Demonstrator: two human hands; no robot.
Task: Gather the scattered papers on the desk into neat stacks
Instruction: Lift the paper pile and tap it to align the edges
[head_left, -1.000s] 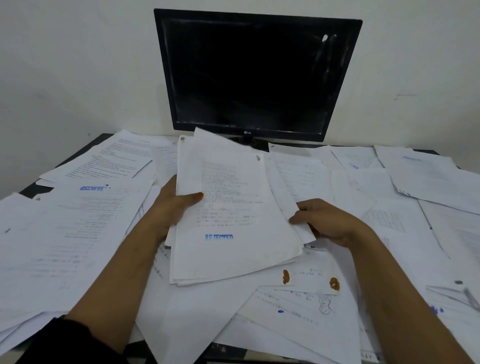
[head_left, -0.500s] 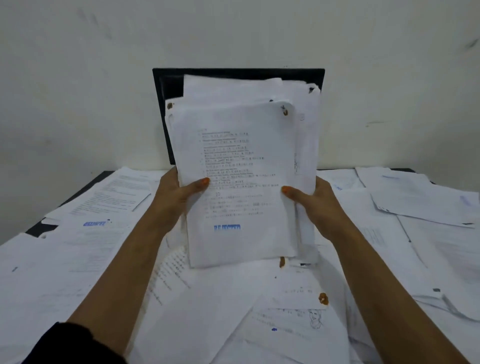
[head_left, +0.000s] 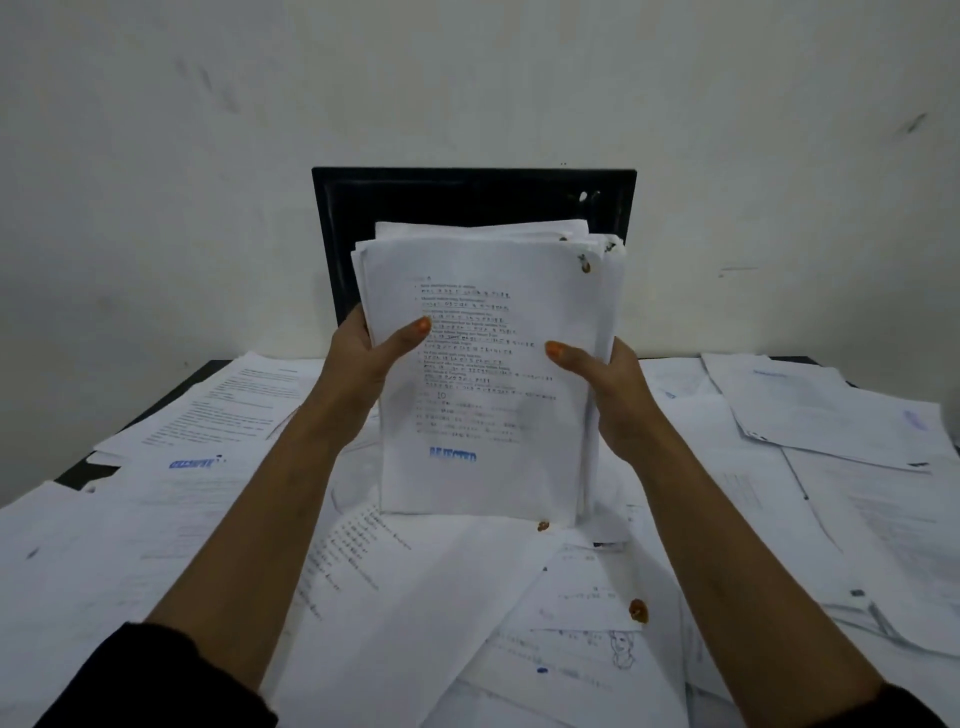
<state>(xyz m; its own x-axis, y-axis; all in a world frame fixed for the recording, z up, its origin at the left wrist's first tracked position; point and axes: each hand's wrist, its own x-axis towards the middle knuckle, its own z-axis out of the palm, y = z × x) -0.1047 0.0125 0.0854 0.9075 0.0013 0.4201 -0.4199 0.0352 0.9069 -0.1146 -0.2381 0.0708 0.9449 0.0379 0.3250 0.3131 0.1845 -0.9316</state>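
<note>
A stack of white papers (head_left: 483, 332) stands upright on its bottom edge in the middle of the desk, its front sheet bearing printed text and a blue "REJECTED" stamp. My left hand (head_left: 363, 364) grips the stack's left edge, thumb on the front sheet. My right hand (head_left: 613, 389) grips the right edge the same way. Loose papers (head_left: 218, 519) lie scattered over the desk on both sides and in front of the stack.
A black monitor (head_left: 467, 202) stands behind the stack against a white wall. The dark desk edge (head_left: 171, 400) shows at the far left. More overlapping sheets (head_left: 831, 415) cover the right side, some with blue stamps and rusty staples.
Both hands have lifted the sheaf from lying flat to standing upright, and its sheets are now more evenly squared. My right hand has moved from the desk papers onto the stack's right edge.
</note>
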